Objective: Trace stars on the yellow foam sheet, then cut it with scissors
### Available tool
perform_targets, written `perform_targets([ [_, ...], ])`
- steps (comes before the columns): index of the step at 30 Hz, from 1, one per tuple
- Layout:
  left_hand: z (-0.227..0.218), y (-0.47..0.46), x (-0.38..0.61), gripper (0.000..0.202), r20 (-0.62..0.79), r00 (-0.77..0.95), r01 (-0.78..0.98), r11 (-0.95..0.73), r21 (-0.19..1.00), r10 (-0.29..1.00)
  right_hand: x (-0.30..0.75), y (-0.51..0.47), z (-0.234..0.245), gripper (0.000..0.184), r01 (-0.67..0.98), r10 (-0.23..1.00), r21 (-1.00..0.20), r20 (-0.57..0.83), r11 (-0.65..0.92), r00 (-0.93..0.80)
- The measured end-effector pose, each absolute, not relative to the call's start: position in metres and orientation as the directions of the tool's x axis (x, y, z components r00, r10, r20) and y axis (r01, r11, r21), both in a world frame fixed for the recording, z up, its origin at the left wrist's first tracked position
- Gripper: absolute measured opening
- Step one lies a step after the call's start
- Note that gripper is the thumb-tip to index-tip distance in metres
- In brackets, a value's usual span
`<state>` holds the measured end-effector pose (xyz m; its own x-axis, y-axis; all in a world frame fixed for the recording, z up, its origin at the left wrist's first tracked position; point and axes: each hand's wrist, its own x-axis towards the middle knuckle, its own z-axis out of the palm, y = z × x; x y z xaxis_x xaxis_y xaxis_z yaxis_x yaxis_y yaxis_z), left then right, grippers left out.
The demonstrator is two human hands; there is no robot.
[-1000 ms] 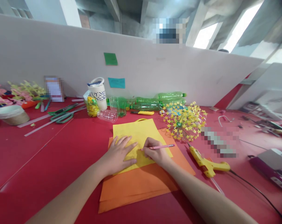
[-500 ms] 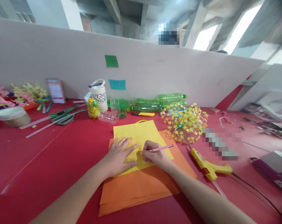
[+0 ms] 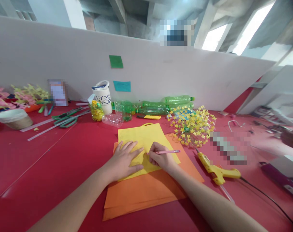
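Observation:
My left hand [image 3: 124,159] lies flat with fingers spread on a yellow sheet of paper [image 3: 141,135]. In my right hand [image 3: 162,158] is a pink pencil [image 3: 168,151], gripped between thumb and fingers, its tip at the yellow sheet. The pencil's eraser end points right. Faint pencil marks show on the yellow sheet near my fingers, too fine to make out. Beneath it are several orange sheets [image 3: 146,190], sticking out at the front and right.
A yellow glue gun [image 3: 215,170] with a trailing cord lies on the right. Behind the paper are a star-covered ornament [image 3: 193,127], a box cutter [image 3: 151,117], green plastic bottles [image 3: 153,110] and a white tumbler [image 3: 103,98]. Scissors [image 3: 67,119] lie at left.
The pencil's tip end has moved slightly up and right on the yellow sheet, and the pencil lies closer to level. My left hand stays in place.

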<state>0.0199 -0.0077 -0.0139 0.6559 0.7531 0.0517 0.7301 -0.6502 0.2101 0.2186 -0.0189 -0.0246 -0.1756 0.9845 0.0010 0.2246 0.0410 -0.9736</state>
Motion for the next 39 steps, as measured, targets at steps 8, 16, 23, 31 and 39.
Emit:
perform_targets([
  [8,-0.0141,-0.0066,0.0200,0.062,0.065,0.654,0.729,-0.650,0.215,0.754,0.2187,-0.0193,-0.0219,0.006,0.236,0.984,-0.971,-0.011,0.032,-0.176],
  [16,-0.0133,-0.0078,0.0194,0.061,0.066,0.655,0.728,-0.652,0.212,0.753,0.2215,-0.0205,-0.0205,0.010,0.316,0.983,-0.943,0.053,0.108,-0.175],
  [23,-0.0126,-0.0079,0.0198,0.061,0.066,0.654,0.726,-0.651,0.221,0.753,0.2227,-0.0203,-0.0201,0.010,0.351,0.980,-0.927,0.069,0.132,-0.187],
  [31,-0.0125,-0.0082,0.0206,0.061,0.060,0.655,0.733,-0.652,0.195,0.753,0.2209,-0.0224,-0.0191,0.010,0.299,0.972,-0.946,0.059,0.126,-0.226],
  [39,-0.0132,-0.0080,0.0203,0.061,0.059,0.652,0.738,-0.651,0.181,0.756,0.2174,-0.0221,-0.0230,0.008,0.270,0.965,-0.955,0.047,0.119,-0.259],
])
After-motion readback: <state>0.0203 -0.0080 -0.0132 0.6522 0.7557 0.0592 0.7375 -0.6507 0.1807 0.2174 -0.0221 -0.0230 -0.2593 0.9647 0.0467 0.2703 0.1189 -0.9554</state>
